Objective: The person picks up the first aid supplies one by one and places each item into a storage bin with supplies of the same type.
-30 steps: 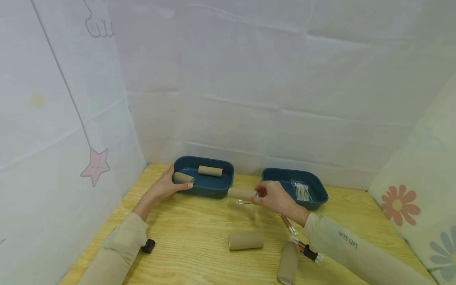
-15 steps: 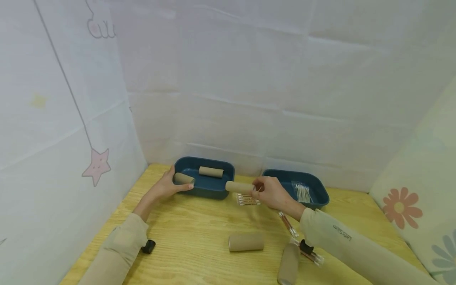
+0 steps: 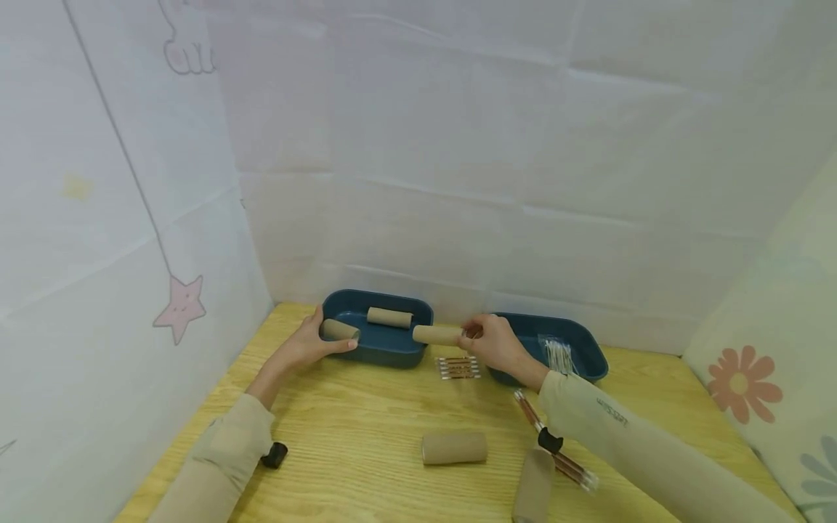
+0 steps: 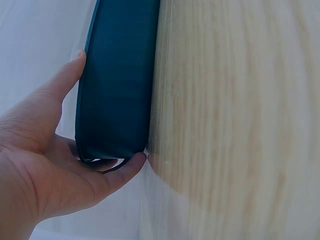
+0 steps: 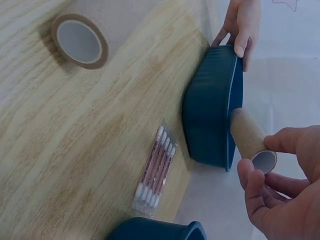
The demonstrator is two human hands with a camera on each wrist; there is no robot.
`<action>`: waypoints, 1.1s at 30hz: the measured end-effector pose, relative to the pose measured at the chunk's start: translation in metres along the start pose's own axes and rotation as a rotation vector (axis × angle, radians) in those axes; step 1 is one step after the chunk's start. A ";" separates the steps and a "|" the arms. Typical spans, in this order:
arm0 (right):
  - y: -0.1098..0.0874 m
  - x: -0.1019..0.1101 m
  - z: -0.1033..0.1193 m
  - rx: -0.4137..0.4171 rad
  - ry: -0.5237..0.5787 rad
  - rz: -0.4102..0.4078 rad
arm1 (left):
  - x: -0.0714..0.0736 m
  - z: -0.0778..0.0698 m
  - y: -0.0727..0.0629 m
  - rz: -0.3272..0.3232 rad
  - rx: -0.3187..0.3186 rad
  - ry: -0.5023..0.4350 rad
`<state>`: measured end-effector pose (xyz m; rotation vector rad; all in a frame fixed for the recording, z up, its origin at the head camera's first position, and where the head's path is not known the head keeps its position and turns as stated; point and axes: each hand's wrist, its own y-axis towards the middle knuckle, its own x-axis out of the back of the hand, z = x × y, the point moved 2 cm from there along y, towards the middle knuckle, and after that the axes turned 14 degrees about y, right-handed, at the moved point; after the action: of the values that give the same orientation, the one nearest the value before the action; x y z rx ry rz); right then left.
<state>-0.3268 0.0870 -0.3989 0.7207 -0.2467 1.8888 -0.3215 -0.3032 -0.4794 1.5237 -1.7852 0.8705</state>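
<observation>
The tubes [image 3: 437,335] are plain brown, the trays [image 3: 387,357] dark blue, the table [image 3: 353,428] yellow wood-grained.

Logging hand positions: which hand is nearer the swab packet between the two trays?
Right. The right hand is close to the swab packet, holding a cardboard tube; the left hand is farther away, gripping the left tray's left end.

The right sleeve [image 3: 644,456] reads "Let'sSlim", upside down.

Creased, printed white sheeting [image 3: 418,145] behind and beside a yellowish wood-grain tabletop [image 3: 356,428]
At left, a smiling pink star [image 3: 180,308] ends a drawn grey line [image 3: 118,138], below a faint yellow star [image 3: 78,187]; at right, a coral-red flower [image 3: 744,383] stands above a grey-blue flower [image 3: 817,467].
</observation>
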 end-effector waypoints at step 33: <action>0.050 -0.035 -0.009 -0.095 0.269 0.023 | -0.001 -0.007 -0.004 -0.009 0.000 -0.007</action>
<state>-0.3654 0.0432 -0.4188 0.3958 -0.1727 1.9577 -0.3168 -0.2977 -0.4755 1.5360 -1.7822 0.8618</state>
